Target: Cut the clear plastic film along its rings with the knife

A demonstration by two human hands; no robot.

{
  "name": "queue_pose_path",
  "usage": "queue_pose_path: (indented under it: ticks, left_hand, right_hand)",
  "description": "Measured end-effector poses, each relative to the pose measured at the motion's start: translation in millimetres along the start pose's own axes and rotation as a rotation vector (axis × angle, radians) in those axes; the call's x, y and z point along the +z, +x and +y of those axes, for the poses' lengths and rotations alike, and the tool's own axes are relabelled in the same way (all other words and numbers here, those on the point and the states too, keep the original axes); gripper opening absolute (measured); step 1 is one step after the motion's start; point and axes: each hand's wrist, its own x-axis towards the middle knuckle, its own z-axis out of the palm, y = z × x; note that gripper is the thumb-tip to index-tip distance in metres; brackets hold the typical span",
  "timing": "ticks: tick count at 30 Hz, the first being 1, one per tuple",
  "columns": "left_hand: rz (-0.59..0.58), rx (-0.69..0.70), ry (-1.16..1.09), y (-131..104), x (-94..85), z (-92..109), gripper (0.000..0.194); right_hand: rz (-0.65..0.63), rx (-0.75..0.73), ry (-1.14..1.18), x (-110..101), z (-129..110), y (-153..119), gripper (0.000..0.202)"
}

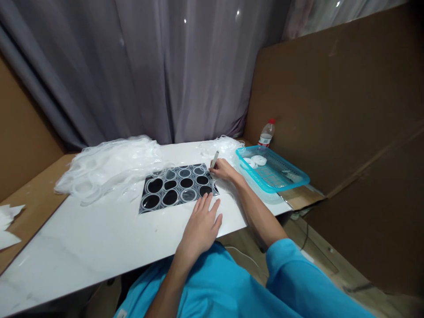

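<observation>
A black sheet (pixel 187 182) printed with pale rings lies on the white table; some of its circles look solid black, others greyish and glossy. My left hand (pixel 200 223) rests palm down with fingers spread, its fingertips on the sheet's near right edge. Over the far right corner, my right hand (pixel 224 170) is closed around a slim, pale pen-shaped tool (pixel 215 160), held tilted. Its tip is hidden, so whether it is a pen or a craft knife I cannot tell.
White translucent ring-shaped scraps (pixel 112 161) heap up at the left, with a smaller pile (pixel 223 145) at the back. A blue basket (pixel 274 189) holds white round pieces (pixel 259 160). Behind it stands a red-capped bottle (pixel 266 133). Cardboard walls (pixel 331 101) flank the table (pixel 99 238); a grey curtain (pixel 149 75) hangs behind.
</observation>
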Motion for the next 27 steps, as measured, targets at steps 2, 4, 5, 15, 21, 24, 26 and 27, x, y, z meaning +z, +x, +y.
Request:
queue_pose_path:
  ticks: [2, 4, 5, 15, 21, 24, 26, 27]
  left_hand:
    - [-0.005, 0.003, 0.004, 0.1, -0.2, 0.0, 0.055]
    - [-0.005, 0.005, 0.008, 0.2, -0.3, -0.2, 0.055]
    - [-0.004, 0.006, 0.009, 0.2, -0.2, -0.4, 0.055]
    - [-0.001, 0.007, -0.004, -0.5, 0.0, -0.9, 0.054]
    - [0.005, 0.01, -0.011, -1.2, 0.5, -1.2, 0.054]
    - [-0.003, 0.008, -0.009, -1.4, -0.5, -0.6, 0.054]
    - [-0.004, 0.007, -0.014, -1.4, -1.2, -0.2, 0.054]
    - [-0.003, 0.008, -0.016, -1.4, -1.5, -0.1, 0.054]
  right_hand:
    - [0.004, -0.005, 0.004, 0.7, 0.1, 0.1, 0.014]
    - [0.004, -0.009, 0.01, 0.7, -0.4, 0.0, 0.014]
    - [0.003, -0.006, 0.011, 0.5, -0.9, -0.1, 0.014]
    - [-0.002, 0.006, -0.007, 0.1, -2.6, -0.7, 0.015]
    - [-0.003, 0.002, -0.009, 1.0, -1.8, -0.4, 0.017]
    - [0.001, -0.002, -0.006, 1.2, -1.1, -0.5, 0.016]
    - [-0.003, 0.007, -0.009, 1.1, -1.0, -0.4, 0.016]
    - [-0.006, 0.011, -0.011, 1.1, -1.1, -0.3, 0.016]
